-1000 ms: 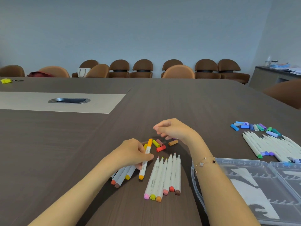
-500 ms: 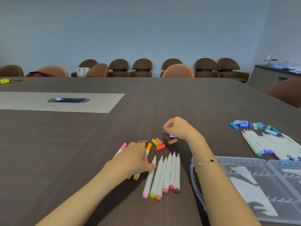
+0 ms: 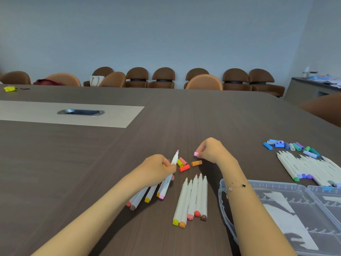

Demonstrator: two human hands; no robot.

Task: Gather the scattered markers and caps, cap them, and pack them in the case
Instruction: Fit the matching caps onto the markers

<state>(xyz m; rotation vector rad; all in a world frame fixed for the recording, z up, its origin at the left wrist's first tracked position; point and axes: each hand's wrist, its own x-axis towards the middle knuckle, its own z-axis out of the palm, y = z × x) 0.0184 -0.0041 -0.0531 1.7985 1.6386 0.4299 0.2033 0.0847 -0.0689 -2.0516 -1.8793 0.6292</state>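
My left hand (image 3: pixel 158 169) grips a white marker with a pink tip (image 3: pixel 168 179), held slanted, uncapped tip pointing up and away. My right hand (image 3: pixel 212 150) pinches a small pink cap (image 3: pixel 196 154) just right of that tip. Loose caps lie between the hands: yellow (image 3: pixel 179 162), salmon, red (image 3: pixel 184 168) and orange (image 3: pixel 196 163). A row of several uncapped warm-colour markers (image 3: pixel 192 198) lies in front. More markers (image 3: pixel 140 197) lie under my left hand. The open clear plastic case (image 3: pixel 224 196) sits at the lower right.
At the right, a group of cool-colour markers (image 3: pixel 310 167) lies with blue, green and purple caps (image 3: pixel 287 145) beyond it. The dark table holds a pale inset with a metal cable port (image 3: pixel 80 112). Brown chairs line the far wall.
My left hand has lifted the pink marker out of the row and tilted its tip up. My right hand picked up the pink cap and brought it toward the tip.
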